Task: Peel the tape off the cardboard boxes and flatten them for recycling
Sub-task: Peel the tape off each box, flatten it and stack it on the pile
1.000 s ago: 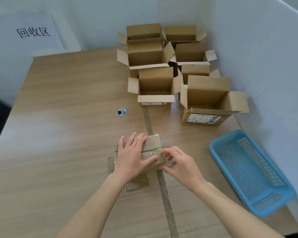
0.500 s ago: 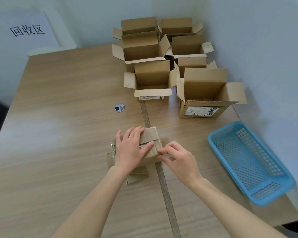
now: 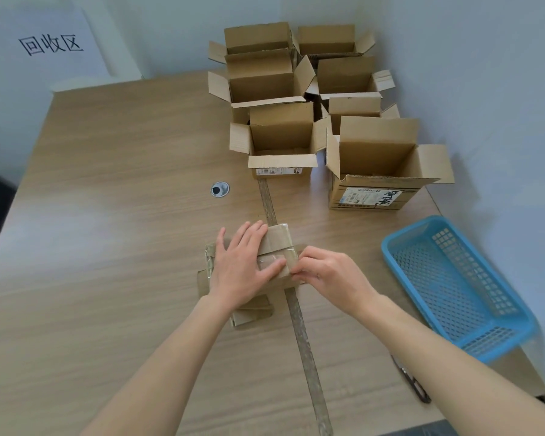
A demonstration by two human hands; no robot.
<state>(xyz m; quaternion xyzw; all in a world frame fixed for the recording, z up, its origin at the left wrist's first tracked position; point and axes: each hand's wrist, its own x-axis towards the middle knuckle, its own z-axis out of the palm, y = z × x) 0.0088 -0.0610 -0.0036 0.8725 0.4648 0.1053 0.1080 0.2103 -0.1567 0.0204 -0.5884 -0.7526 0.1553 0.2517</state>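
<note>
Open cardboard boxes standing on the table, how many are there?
7, clustered at the far right: left column; right column. More may hide behind.

Single head-worn view, angled forward and down, close over the table [image 3: 107, 247].

"回收区" was handwritten in black on a white sign [image 3: 49, 44]. Labels on two open boxes [image 3: 372, 196] [image 3: 279, 171] were printed too small to be read.
</note>
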